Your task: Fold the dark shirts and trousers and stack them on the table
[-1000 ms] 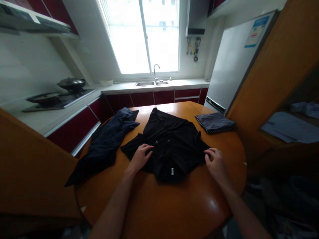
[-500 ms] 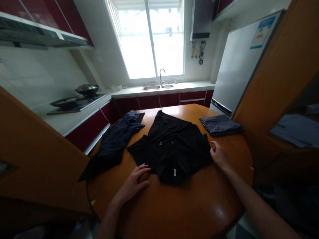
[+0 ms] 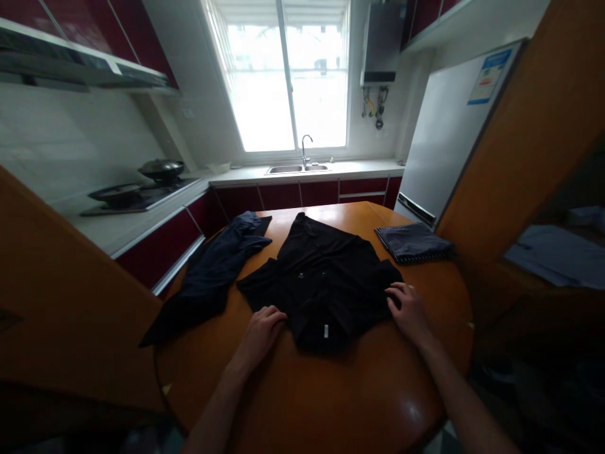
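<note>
A black short-sleeved polo shirt (image 3: 326, 265) lies spread on the round wooden table (image 3: 331, 403), its collar and white label toward me. At the shirt's left shoulder edge, the fingers of my left hand (image 3: 263, 328) are closed on the cloth. My right hand (image 3: 411, 315) pinches the opposite edge, just below the sleeve; its fingertips partly blend into the dark fabric.
Dark blue clothing (image 3: 212, 265) lies crumpled along the table's left side, partly over the edge. A folded grey garment (image 3: 416, 241) with a striped border rests at the right. Beyond are a stove with pans (image 3: 161, 169), a sink (image 3: 286, 169) and a fridge (image 3: 454, 126).
Both hands have come in against the shirt: the left fingers moved from spread to closed on its edge, and the right hand shifted down and closed on the other edge.
</note>
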The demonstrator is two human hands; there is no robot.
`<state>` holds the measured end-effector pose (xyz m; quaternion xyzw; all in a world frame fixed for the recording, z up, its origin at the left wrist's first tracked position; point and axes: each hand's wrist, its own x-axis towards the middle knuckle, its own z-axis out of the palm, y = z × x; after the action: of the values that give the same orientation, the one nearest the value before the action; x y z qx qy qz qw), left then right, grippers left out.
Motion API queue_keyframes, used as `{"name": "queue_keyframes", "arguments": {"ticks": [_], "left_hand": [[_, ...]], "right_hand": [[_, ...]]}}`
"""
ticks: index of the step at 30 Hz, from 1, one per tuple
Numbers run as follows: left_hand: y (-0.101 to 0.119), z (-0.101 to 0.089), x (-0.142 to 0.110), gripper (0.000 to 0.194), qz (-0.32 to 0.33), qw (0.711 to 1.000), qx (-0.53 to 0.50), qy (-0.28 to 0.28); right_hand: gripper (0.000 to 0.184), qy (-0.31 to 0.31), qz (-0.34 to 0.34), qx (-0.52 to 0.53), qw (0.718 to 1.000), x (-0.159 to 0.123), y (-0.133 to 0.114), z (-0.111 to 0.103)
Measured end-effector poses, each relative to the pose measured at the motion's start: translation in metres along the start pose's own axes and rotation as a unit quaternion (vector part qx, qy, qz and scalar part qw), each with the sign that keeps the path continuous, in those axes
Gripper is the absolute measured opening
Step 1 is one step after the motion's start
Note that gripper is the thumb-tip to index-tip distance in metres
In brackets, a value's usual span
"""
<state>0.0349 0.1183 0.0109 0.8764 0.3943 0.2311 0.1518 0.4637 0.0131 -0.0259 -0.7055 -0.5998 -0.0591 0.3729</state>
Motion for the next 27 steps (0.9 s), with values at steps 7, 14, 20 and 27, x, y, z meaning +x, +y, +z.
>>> {"name": "queue_keyframes", "arguments": {"ticks": [7, 14, 20, 27], "left_hand": [[0.008, -0.012, -0.011, 0.031, -0.004, 0.997, -0.058, -0.057], [0.041, -0.047, -0.047, 0.022, -0.057, 0.955, -0.156, -0.246], [0.027, -0.07, -0.005, 0.039, -0.127, 0.96, -0.218, -0.122], [-0.04, -0.065, 0.072, 0.044, -0.188, 0.955, -0.229, 0.029]], "right_hand": [[0.026, -0.089, 0.036, -0.094, 0.991, 0.004, -0.002, -0.004], [0.037, -0.089, 0.092, -0.126, 0.984, -0.009, 0.002, -0.041], [0.018, -0.064, -0.054, -0.041, 0.996, 0.052, -0.049, -0.027], [0.03, -0.218, -0.223, -0.087, 0.946, 0.112, -0.122, 0.052]]}}
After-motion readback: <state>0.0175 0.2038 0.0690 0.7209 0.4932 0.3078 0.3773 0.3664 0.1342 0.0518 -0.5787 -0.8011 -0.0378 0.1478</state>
